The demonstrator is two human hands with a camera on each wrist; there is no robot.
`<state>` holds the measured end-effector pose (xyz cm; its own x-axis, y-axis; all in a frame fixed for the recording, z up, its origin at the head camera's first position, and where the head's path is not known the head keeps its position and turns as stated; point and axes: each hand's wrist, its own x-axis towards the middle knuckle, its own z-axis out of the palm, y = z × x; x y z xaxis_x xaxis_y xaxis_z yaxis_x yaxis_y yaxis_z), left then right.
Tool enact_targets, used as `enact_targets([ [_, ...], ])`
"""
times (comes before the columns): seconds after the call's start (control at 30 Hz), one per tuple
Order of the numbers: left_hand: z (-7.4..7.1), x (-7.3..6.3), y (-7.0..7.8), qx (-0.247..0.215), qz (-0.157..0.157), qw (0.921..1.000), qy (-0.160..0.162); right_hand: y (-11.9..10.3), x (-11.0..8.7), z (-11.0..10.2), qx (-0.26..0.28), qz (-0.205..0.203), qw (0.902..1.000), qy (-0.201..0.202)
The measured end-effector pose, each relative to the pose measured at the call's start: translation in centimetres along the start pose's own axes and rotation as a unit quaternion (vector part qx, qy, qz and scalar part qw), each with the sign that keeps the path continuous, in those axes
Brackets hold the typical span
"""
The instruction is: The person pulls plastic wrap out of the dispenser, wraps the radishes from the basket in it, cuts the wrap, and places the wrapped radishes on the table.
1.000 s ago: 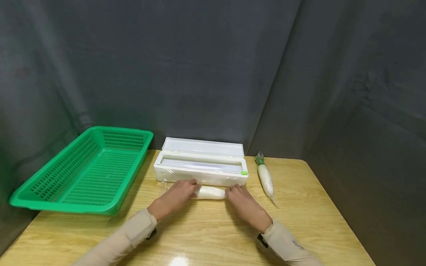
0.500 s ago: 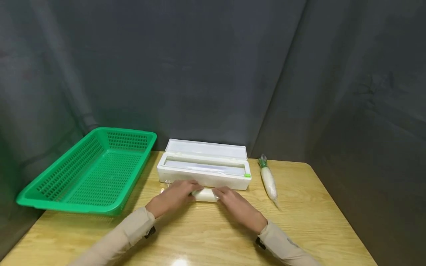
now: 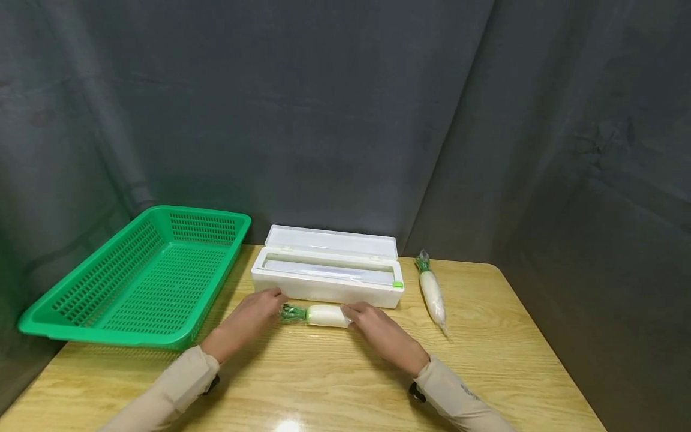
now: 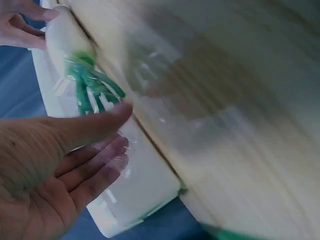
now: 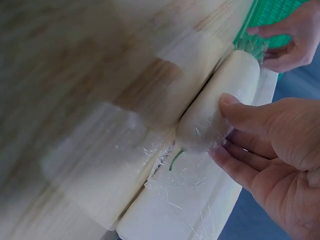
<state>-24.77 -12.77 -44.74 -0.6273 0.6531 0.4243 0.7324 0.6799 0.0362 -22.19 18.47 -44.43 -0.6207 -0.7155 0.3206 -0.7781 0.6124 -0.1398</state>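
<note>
A white daikon radish [image 3: 327,315] with green leaf stalks [image 3: 293,312] lies crosswise on the table, wrapped in clear cling film. My right hand [image 3: 380,333] holds its tapered root end between thumb and fingers; loose film [image 5: 185,172] trails past that end in the right wrist view. At the leafy end my left hand [image 3: 251,318] pinches the film just beyond the stalks, with film [image 4: 125,145] over its fingertips in the left wrist view. Right behind the radish stands a white cling film dispenser [image 3: 324,290], lid up, a roll inside and a green slider on its edge.
A second film-wrapped daikon [image 3: 432,294] lies to the right of the dispenser. A green perforated basket [image 3: 216,294] stands at the left of the wooden table [image 3: 324,384]. Dark curtains [image 3: 302,120] enclose the back and sides.
My left hand has slid left off the radish's body to its leafy end, uncovering the green stalks. My right hand has shifted slightly left and stays at the root end.
</note>
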Motion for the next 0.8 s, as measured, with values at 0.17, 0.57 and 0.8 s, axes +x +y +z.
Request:
enact_targets([
  [0.17,-0.2,-0.3,-0.2,-0.016,-0.040,0.9989,-0.017,0.1,0.0,0.1,0.007,-0.005,1.0000,0.002],
  [0.57,-0.9,-0.2,-0.1,-0.020,-0.022,0.9995,-0.014,0.2,0.2,0.3,0.016,-0.010,0.9998,0.007],
  [0.8,-0.9,0.3,0.3,-0.043,0.020,0.9988,-0.007,0.3,0.3,0.1,0.021,-0.004,0.9997,0.013],
])
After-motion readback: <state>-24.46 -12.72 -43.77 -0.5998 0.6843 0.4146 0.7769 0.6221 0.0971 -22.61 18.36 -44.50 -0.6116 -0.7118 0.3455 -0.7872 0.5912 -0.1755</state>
